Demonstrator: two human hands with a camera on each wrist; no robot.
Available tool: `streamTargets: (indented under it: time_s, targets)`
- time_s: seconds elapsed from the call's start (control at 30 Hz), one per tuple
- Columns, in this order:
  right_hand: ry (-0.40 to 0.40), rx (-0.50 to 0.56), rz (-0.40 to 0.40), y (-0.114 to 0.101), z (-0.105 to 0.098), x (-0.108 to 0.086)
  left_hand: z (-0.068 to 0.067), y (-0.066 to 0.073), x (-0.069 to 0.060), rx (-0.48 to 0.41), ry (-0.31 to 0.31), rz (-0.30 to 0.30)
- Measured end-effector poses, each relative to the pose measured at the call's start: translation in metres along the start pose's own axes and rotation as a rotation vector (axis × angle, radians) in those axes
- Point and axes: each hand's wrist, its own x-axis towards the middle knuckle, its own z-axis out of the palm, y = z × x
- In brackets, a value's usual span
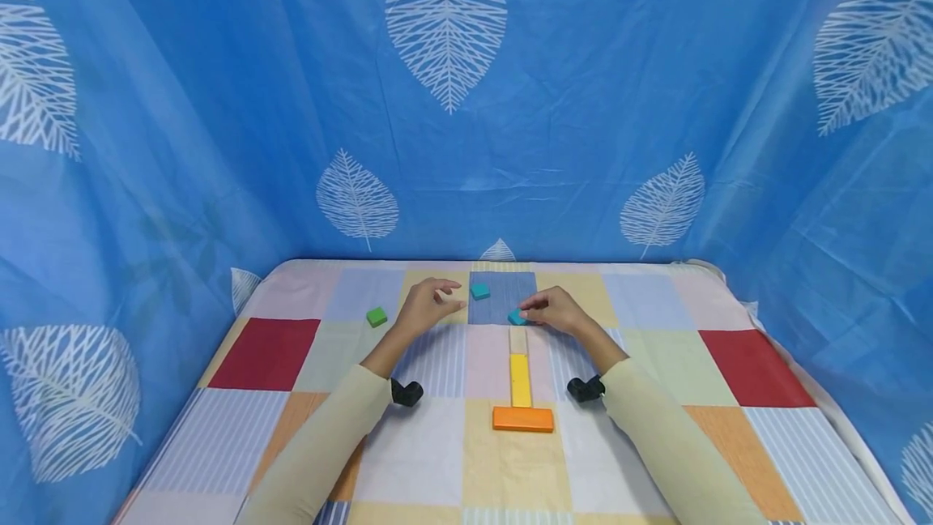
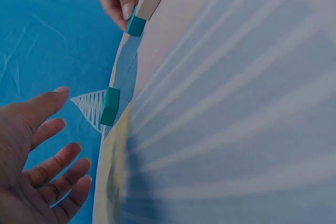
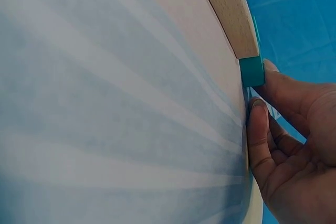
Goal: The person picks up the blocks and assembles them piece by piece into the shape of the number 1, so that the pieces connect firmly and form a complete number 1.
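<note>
Thumb and fingers of my right hand (image 1: 557,311) pinch a teal block (image 1: 516,317), which lies against the far end of a plain wooden block (image 1: 517,339). In the right wrist view the thumb touches the side of that teal block (image 3: 252,72). A yellow block (image 1: 520,381) continues the row toward me, and an orange block (image 1: 522,419) lies crosswise at its near end. My left hand (image 1: 428,305) hovers with loosely bent fingers, holding nothing. Just right of it lies a second teal block (image 1: 479,291), apart from the row. The left wrist view shows this teal block (image 2: 110,107) beyond the fingertips.
A green block (image 1: 376,317) lies left of my left hand. Everything lies on a patchwork cloth (image 1: 627,468) covering the table. Blue curtains (image 1: 554,144) with white leaf prints hang behind and at both sides. A dark wrist device (image 1: 406,392) is on each arm.
</note>
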Motion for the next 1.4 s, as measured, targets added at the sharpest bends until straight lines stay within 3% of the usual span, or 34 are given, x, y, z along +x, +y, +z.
streamTargets:
  time_s: [0.2, 0.53, 0.97, 1.4]
  targets:
    - [-0.005, -0.009, 0.052, -0.003, 0.0, 0.001, 0.004, 0.004, 0.014, 0.02, -0.036, -0.045]
    - [0.001, -0.018, 0.071, -0.005, 0.0, 0.001, 0.011, 0.008, 0.028, 0.049, -0.088, -0.11]
    - [-0.002, -0.014, 0.07, -0.005, -0.001, 0.002, 0.027, 0.006, 0.033, 0.047, -0.082, -0.183]
    - [0.007, -0.004, 0.082, -0.006, 0.0, 0.001, 0.037, 0.006, 0.037, 0.115, -0.058, -0.225]
